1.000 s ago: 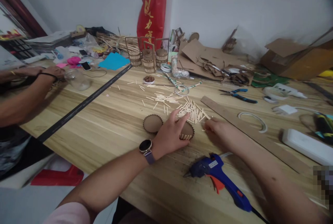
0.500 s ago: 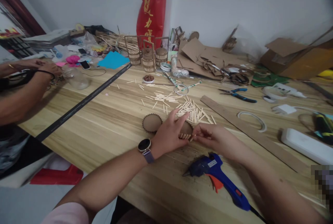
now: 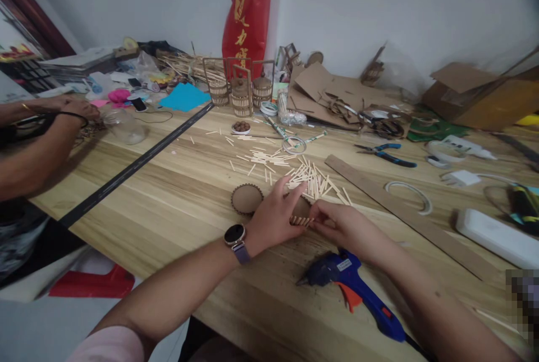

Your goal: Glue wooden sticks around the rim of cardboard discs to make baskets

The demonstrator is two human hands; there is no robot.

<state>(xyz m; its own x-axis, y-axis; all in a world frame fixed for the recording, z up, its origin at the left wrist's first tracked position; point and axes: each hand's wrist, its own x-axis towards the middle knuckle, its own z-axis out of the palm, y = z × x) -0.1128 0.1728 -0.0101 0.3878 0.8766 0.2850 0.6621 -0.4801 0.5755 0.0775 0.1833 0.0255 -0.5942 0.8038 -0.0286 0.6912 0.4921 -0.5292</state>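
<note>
My left hand [image 3: 274, 215], with a watch on its wrist, curls around a small round cardboard piece [image 3: 300, 210] and steadies it on the table. Short wooden sticks stand along that piece's near edge; much of the rest is behind my fingers. At its right edge my right hand [image 3: 343, 224] pinches a short wooden stick, mostly covered by the fingertips. A similar round cardboard piece [image 3: 247, 199] with a ridged rim lies just left of my left hand. Beyond my hands spreads a loose pile of short wooden sticks [image 3: 314, 177]. Below my right hand lies a blue glue gun [image 3: 351, 278].
A long cardboard strip [image 3: 400, 213] runs diagonally on the right, near blue-handled pliers [image 3: 389, 154] and a white power strip [image 3: 492, 236]. Small stick baskets [image 3: 242, 98] with tall handles stand before a red bag [image 3: 247, 19]. Another person's hands [image 3: 78, 109] work at the left.
My right hand has shifted slightly and brought the stick against the edge of the round piece. My left hand keeps its place. The other person's hands have moved a little.
</note>
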